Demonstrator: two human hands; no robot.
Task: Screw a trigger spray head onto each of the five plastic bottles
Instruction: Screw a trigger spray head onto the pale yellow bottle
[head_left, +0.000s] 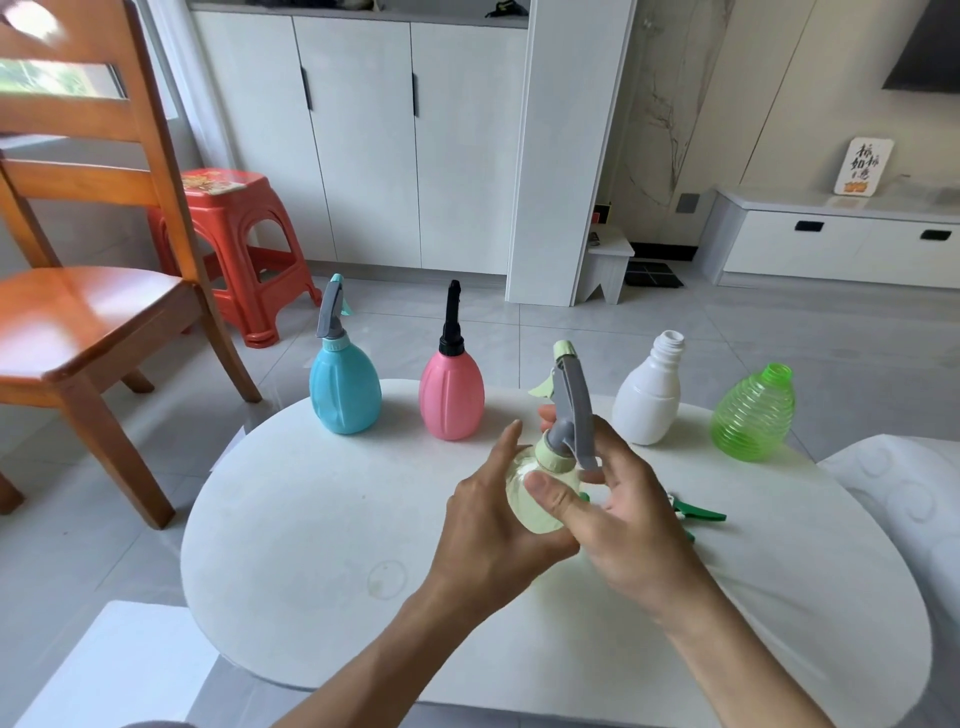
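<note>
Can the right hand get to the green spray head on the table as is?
Probably not yet: the right hand is on the pale green bottle. The green spray head lies just beside it, unobstructed, once freed.

My view: wooden chair (88, 291) far left, orange stool (234, 244) behind it, white cabinets (363, 140) top centre, grey tiled floor (649, 332).

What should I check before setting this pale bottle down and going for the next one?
1. Spray head sits on pale bottle: ok.
2. Collar fully tight: cannot tell.
3. Left hand grip on the bottle: ok.
4. Blue bottle and pink bottle capped: ok.
5. White bottle and green bottle capped: not ok, necks open.
6. Spare green spray head on the table behind right hand: ok; a second spare: cannot tell.
</note>
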